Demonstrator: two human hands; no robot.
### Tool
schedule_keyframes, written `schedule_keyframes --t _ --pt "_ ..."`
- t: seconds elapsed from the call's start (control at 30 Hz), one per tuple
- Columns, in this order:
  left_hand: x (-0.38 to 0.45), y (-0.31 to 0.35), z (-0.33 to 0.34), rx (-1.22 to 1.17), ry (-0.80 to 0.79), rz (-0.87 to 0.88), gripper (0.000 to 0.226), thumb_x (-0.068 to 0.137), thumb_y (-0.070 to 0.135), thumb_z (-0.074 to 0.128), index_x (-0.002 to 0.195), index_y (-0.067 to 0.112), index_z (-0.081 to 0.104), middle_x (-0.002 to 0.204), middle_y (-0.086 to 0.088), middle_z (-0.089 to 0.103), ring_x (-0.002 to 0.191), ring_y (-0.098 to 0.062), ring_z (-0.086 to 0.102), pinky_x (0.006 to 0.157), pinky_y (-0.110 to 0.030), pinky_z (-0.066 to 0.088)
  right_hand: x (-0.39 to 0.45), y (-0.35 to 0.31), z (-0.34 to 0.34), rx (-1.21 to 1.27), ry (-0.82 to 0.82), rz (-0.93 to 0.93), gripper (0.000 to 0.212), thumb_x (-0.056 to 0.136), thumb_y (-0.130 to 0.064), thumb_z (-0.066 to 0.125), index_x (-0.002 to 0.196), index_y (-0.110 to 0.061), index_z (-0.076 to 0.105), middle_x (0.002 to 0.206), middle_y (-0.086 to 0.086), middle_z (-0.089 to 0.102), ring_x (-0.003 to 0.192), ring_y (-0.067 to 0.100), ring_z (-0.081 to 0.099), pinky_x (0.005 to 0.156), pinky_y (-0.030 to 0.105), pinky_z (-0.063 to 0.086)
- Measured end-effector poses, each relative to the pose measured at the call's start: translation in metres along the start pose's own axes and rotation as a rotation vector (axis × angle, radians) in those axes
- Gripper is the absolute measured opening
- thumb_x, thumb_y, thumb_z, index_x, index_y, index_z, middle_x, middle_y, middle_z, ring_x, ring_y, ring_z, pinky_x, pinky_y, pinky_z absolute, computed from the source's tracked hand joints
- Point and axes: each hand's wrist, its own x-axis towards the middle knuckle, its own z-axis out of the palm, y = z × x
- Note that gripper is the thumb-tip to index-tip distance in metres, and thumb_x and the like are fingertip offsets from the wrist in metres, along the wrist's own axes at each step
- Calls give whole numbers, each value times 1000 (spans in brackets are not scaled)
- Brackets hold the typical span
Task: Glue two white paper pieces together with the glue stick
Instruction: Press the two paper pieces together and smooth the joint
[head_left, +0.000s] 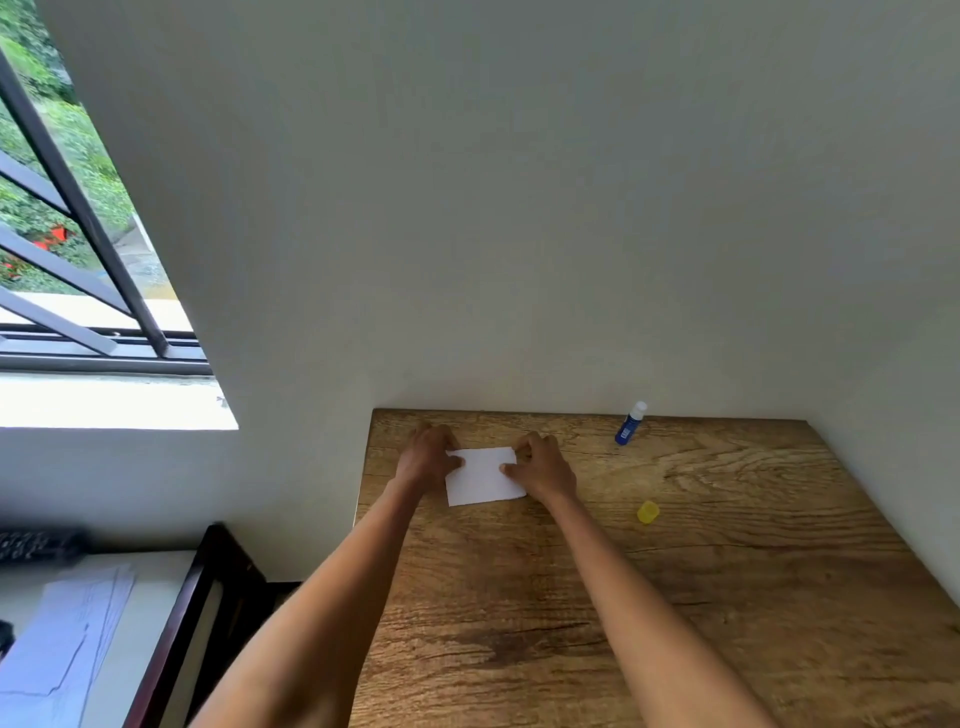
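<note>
A white paper piece (484, 477) lies flat on the wooden table (675, 597) near its far left corner. I see one white rectangle; whether a second piece lies under it I cannot tell. My left hand (427, 457) rests on the paper's left edge with thumb and fingertips on it. My right hand (543, 466) presses on the right edge the same way. The blue glue stick (630, 423) with a white tip lies uncapped by the wall at the back right. Its yellow cap (648, 512) sits alone on the table, right of my right hand.
A pale wall runs along the table's far and right sides. A barred window (78, 234) is at the left. Below it, left of the table, is a dark-framed surface (197, 597) with loose sheets (67, 639).
</note>
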Motion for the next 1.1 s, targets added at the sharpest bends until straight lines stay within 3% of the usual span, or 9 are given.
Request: schedule_keyframes --t 0.13,0.27,0.37,0.47,0.6,0.7,0.8,0.97,1.1 --pt "1 -1 2 -65 54 17 3 82 10 65 85 9 65 100 -9 63 93 -23 58 72 -31 46 4 3 -1 3 -24 -23 43 79 -32 69 118 -20 53 126 6 47 111 22 55 89 36 49" --pt "-2 -1 3 -121 91 43 1 81 8 65 82 9 66 91 -6 65 84 -20 59 71 -32 49 11 3 -7 -18 -121 -68 47 80 -29 69 124 -23 53 128 9 43 113 23 54 93 38 48" --pt "-3 -4 3 -178 93 59 4 80 8 66 78 10 64 83 -1 62 80 -18 57 63 -24 44 17 3 -9 -6 -166 -73 43 79 -27 69 120 -20 57 128 9 42 113 24 53 95 39 47" --pt "-3 -5 3 -150 88 64 8 80 11 67 86 12 63 91 -3 62 84 -19 57 63 -24 43 21 3 -10 7 -189 -101 36 78 -25 71 111 -14 60 121 9 46 108 25 54 91 37 46" --pt "-2 -2 2 -81 42 94 34 81 18 69 115 11 63 115 -8 62 100 -21 59 79 -27 46 20 8 -12 186 -162 -125 13 78 -14 71 82 -15 58 95 5 61 91 22 57 78 36 47" --pt "-2 1 1 -135 26 95 30 83 17 67 112 11 66 113 -8 67 89 -13 57 69 -19 43 15 11 -15 351 -148 -103 14 78 -11 72 80 -14 58 78 -3 58 80 16 54 63 22 42" --pt "-4 5 1 -234 16 36 21 84 19 67 102 9 70 99 -8 70 74 -9 57 57 -18 44 11 10 -15 494 -133 -54 17 79 -16 72 88 -9 59 81 3 57 77 17 55 63 24 43" --pt "-11 9 4 -378 19 -84 19 82 22 70 93 6 71 85 -11 71 71 -30 67 63 -38 56 8 11 -12 618 -90 34 31 80 -21 73 93 7 66 86 10 64 80 21 60 60 26 43" --pt "-13 11 5 -416 15 -124 19 80 22 72 91 6 72 84 -9 70 66 -22 64 58 -31 54 9 13 -12 671 -70 71 38 79 -19 73 95 14 64 93 24 66 81 22 58 65 31 42"
